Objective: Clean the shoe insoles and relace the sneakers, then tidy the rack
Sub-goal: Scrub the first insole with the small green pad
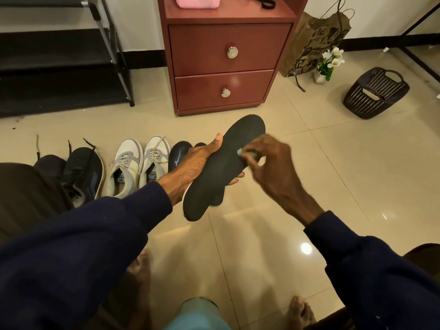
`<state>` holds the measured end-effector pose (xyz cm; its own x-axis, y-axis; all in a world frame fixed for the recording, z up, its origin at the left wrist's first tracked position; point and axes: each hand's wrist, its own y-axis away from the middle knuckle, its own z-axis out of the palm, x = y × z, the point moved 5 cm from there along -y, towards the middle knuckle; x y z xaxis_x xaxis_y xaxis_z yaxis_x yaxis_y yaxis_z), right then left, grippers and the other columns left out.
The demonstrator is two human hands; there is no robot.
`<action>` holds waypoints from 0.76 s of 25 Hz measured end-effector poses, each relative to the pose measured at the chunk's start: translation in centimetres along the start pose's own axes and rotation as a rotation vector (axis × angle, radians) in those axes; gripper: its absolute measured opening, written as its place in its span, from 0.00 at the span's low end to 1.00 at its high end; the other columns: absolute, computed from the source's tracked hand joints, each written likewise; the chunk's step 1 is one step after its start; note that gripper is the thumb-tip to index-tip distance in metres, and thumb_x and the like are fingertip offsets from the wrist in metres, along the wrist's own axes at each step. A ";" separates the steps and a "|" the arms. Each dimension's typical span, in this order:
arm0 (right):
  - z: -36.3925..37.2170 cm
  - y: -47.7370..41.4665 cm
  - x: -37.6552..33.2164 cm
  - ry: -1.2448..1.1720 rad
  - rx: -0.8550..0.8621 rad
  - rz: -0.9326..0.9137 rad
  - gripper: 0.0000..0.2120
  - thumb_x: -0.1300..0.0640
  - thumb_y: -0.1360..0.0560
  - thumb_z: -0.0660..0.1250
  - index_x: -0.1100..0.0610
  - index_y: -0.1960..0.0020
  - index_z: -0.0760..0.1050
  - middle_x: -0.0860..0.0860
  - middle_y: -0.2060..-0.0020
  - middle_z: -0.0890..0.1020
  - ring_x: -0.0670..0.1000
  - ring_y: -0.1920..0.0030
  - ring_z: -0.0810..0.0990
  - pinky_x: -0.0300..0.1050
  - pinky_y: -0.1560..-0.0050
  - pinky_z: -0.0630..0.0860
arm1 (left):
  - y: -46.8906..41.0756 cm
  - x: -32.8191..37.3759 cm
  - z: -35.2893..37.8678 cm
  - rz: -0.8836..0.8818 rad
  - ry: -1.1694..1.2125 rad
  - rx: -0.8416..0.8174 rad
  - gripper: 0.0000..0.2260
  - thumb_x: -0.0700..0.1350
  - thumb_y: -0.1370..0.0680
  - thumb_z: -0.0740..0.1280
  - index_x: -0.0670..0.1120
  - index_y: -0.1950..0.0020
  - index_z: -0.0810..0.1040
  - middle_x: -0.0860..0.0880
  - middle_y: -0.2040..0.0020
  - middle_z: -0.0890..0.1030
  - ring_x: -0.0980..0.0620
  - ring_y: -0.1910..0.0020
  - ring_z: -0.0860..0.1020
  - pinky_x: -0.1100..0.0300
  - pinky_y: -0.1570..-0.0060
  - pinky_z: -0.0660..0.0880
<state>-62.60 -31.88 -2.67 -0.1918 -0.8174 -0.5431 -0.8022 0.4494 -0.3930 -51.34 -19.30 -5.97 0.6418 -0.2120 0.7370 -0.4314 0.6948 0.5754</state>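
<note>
Presently: right hand (273,167) fingers (262,148) pinched on a small pale-green cloth (247,153), pressed to the black insole (228,167). Left hand (197,163) fingers curled round that insole from beneath, thumb on its edge, holding it above the floor (321,186); a 2nd insole seems to sit under it. Beyond, on the floor: 1 white-grey sneaker pair (140,163), laces loose; 1 dark pair (81,172), laces trailing. Rack (59,55) at left, apart from the shoes. Status, as judged: insole cleaning under way; relacing and rack tidying outstanding.
</note>
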 end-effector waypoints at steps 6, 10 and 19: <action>-0.5 -1.2 0.2 0.102 -0.007 -0.053 0.06 0.63 0.28 0.75 0.60 0.51 0.84 0.54 0.56 0.82 0.51 0.57 0.80 0.49 0.54 0.80 | 0.3 0.1 0.2 0.017 0.005 -0.015 0.27 0.59 0.21 0.69 0.36 0.37 0.80 0.34 0.45 0.84 0.35 0.50 0.85 0.41 0.49 0.82; 0.0 0.1 -0.6 0.025 -0.065 -0.062 0.05 0.63 0.27 0.76 0.60 0.51 0.85 0.53 0.56 0.82 0.49 0.58 0.79 0.43 0.56 0.79 | 0.3 0.0 0.3 0.003 0.011 -0.020 0.24 0.57 0.20 0.69 0.36 0.39 0.80 0.38 0.52 0.86 0.39 0.57 0.87 0.47 0.60 0.83; -2.3 -1.9 2.3 0.066 0.168 0.098 0.04 0.61 0.26 0.74 0.58 0.51 0.85 0.52 0.57 0.83 0.47 0.58 0.79 0.42 0.57 0.80 | 0.6 -0.3 1.1 -0.037 0.041 -0.085 0.27 0.58 0.19 0.65 0.35 0.33 0.77 0.32 0.42 0.83 0.32 0.44 0.83 0.39 0.47 0.82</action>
<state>-62.84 -35.43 -1.51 -0.3054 -0.7862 -0.5372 -0.6735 0.5772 -0.4619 -52.51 -19.54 -5.45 0.6823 -0.2119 0.6996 -0.3524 0.7432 0.5688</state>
